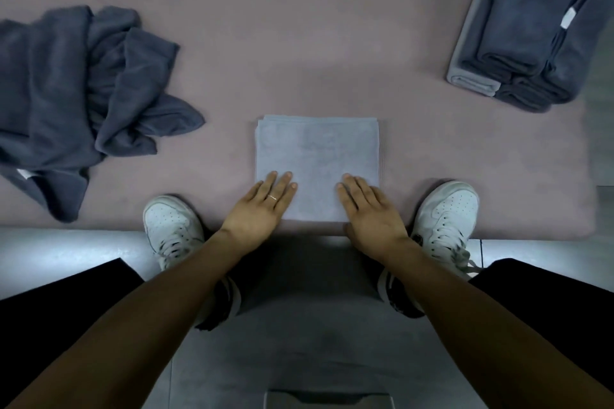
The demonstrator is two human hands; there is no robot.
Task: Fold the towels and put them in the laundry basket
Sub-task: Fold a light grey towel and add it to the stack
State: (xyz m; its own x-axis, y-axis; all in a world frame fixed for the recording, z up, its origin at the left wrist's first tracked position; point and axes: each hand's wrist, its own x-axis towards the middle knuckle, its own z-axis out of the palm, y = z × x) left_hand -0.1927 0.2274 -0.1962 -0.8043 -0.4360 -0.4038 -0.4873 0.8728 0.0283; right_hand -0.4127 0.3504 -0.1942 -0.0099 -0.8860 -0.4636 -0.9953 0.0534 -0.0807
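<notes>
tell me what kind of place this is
Probably an indoor room used as a laundry-folding spot, worked at floor level. A pink mat lies on a grey floor, with a folded towel, an unfolded pile and a folded stack on it.

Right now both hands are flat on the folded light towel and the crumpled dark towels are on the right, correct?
Not quite. The head view shows the crumpled dark towels on the left. The left hand and right hand do lie flat on the folded light towel.
</notes>
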